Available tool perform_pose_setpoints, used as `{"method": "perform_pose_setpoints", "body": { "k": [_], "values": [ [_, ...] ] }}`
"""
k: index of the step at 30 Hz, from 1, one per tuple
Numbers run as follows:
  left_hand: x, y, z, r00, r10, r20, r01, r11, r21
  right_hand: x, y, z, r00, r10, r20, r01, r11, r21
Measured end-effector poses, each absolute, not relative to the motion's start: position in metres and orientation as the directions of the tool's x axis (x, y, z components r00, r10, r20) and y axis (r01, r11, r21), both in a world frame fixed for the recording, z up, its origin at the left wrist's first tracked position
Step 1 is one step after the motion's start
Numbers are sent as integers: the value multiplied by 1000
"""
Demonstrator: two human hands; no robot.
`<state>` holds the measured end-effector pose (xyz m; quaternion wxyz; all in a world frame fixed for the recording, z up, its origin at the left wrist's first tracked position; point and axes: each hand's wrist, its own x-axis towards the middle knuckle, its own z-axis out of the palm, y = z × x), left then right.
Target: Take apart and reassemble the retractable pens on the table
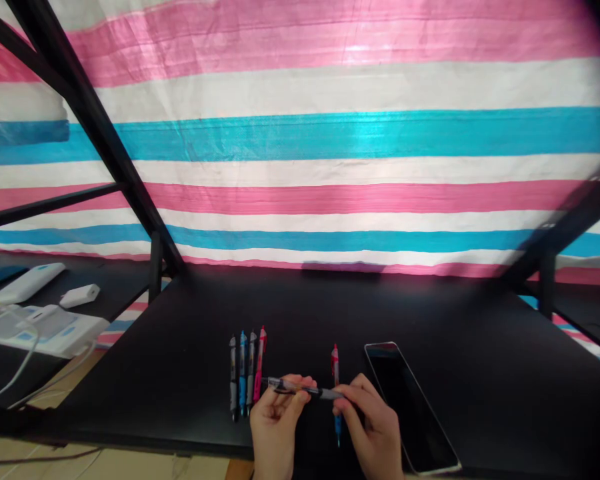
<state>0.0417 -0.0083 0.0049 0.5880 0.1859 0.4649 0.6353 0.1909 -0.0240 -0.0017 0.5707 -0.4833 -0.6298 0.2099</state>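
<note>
A grey and black pen (313, 391) is held roughly level between both hands above the black table. My left hand (279, 420) closes its thumb and fingers on the clear-barrelled half, while my right hand (373, 421) pinches the grey end at the right. To the left of my hands lie several pens side by side: a grey one (233, 380), a blue one (243, 377), another grey one (251, 373) and a pink one (260, 360). A pen with a red top (335, 363) and a blue lower end lies partly hidden beneath the held pen and right hand.
A dark-screened phone (410, 407) lies on the black table (180, 373) right of my right hand. White power strips and cables (65, 333) sit at the far left. Black frame bars (100, 133) slope up on both sides, before a striped sheet (330, 133).
</note>
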Motion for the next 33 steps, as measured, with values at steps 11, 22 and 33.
{"method": "perform_pose_setpoints", "body": {
  "k": [11,22,33],
  "values": [
    [42,-8,30,-219,859,-462,-665,214,715,185,-28,-2,76,606,792,539,643,-544],
    [41,-10,21,-266,900,-345,-621,114,775,191,-28,-3,173,938,301,254,253,-934],
    [43,-10,16,-257,893,-369,-665,114,739,191,-26,-2,145,972,183,198,153,-968]
  ]
}}
